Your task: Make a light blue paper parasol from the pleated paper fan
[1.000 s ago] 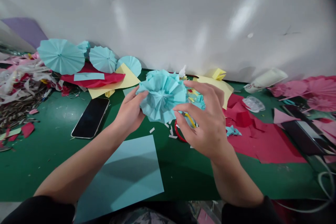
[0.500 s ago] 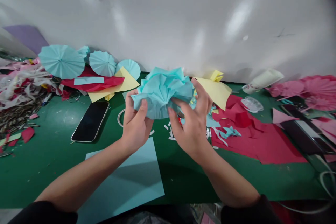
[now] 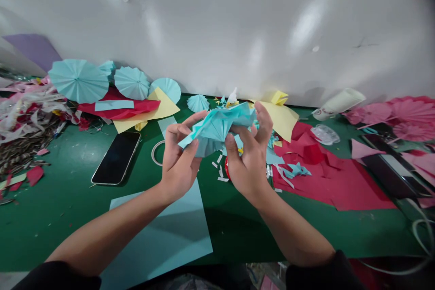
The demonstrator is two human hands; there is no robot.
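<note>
**Pleated blue paper between two hands, folds made and form uneven**

The pleated blue paper (image 3: pixel 219 127) is held up over the middle of the green table (image 3: pixel 78 217), tilted, its pleats running out from a centre. My left hand (image 3: pixel 178 167) grips its lower left edge, thumb in front and fingers around behind. My right hand (image 3: pixel 249 163) closes thumb and fingers on the right part, one finger raised along the rim. From where I watch, I judge the pleating done and the shaping incomplete, since the upper layer buckles and the rim lies unevenly.

At the back, before the wall (image 3: pixel 220 31), a large blue disc (image 3: pixel 79 81) and a smaller blue disc (image 3: pixel 132 82) show even pleats. A small blue fan (image 3: pixel 198 103) lies just beyond the hands. The flat blue sheet (image 3: pixel 173 226), nearest me, shows no folds.

Around the work I note a phone (image 3: pixel 116 158) to the left, white paper slips (image 3: pixel 221 172) below the held piece and red paper (image 3: pixel 356 186) to the right. Nothing appears to block the lifted paper, though the slips crowd the surface beneath. A red item (image 3: pixel 227 170) beside my right hand is mostly covered; I cannot tell what it is.
</note>
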